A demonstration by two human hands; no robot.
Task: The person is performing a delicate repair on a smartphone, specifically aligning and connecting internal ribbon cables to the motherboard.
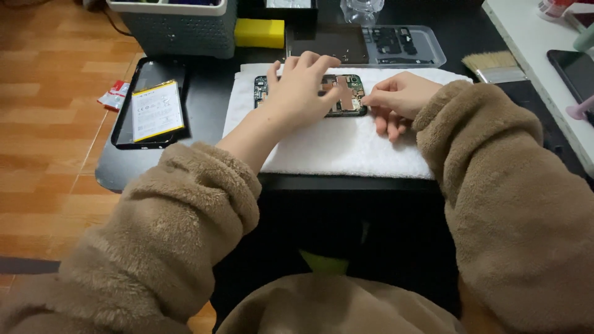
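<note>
An opened phone [346, 93] is lying flat on a white towel [328, 148], its back removed and its green circuit boards and copper-coloured parts showing. It is lying lengthwise, left to right, near the towel's far edge, partly covered from above.

A warm orange-brown wooden plank floor [55, 124] filled the left side of the scene, evenly lit. A black table [204, 99] with a rounded near-left corner stood in the middle. At the far right ran the edge of a white table [532, 49], set just beside the black one.
</note>
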